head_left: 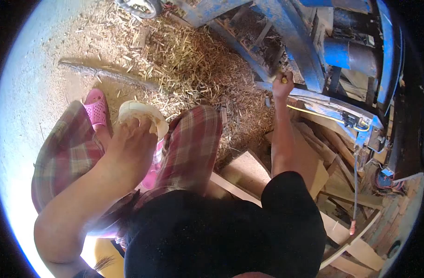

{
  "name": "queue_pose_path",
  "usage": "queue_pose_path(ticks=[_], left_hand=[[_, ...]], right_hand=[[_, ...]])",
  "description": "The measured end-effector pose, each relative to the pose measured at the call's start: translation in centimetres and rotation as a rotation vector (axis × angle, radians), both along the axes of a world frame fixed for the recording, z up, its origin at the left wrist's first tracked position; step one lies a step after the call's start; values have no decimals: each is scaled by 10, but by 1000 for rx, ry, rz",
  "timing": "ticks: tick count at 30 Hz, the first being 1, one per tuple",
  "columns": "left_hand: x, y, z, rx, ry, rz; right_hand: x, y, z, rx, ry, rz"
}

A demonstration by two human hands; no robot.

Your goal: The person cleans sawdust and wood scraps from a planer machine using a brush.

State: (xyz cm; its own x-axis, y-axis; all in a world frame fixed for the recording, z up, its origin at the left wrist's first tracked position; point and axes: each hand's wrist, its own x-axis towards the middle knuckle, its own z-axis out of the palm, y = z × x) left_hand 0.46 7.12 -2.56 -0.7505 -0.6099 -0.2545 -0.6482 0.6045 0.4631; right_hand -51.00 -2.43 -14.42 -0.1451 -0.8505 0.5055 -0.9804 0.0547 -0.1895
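My left hand (134, 139), at nine o'clock, is curled over the near rim of a white, rounded, open container (142, 110) with a tan interior, held between my knees, exact finger placement inside it unclear. My right hand (282, 85), at two o'clock, is balled around a small yellow-handled tool (284, 80), far end too blurred to name, close beside a blue-painted metal frame (295, 41). Pale wood chips (198, 60) litter the ground at twelve; flat brown boards (309, 160) lie between three and four.
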Motion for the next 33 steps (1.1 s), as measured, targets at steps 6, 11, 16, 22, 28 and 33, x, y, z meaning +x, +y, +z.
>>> queue_pose_path(ticks=[6, 11, 16, 22, 28, 33], left_hand=[[-4, -3, -2, 102, -49, 45], [-9, -4, -9, -1, -145, -72], [-10, 0, -3, 31, -140, -56], [-4, -1, -4, -56, 47, -32], [-4, -12, -3, 53, 2, -58], [-4, -18, -7, 138, -27, -62]], right_hand=[[9, 25, 25, 12, 81, 30], [-25, -3, -3, 316, 100, -156], [-30, 12, 13, 11, -325, 77], [-40, 30, -51, -3, -539, -135], [114, 60, -2, 221, -29, 23], [87, 22, 23, 14, 29, -96]])
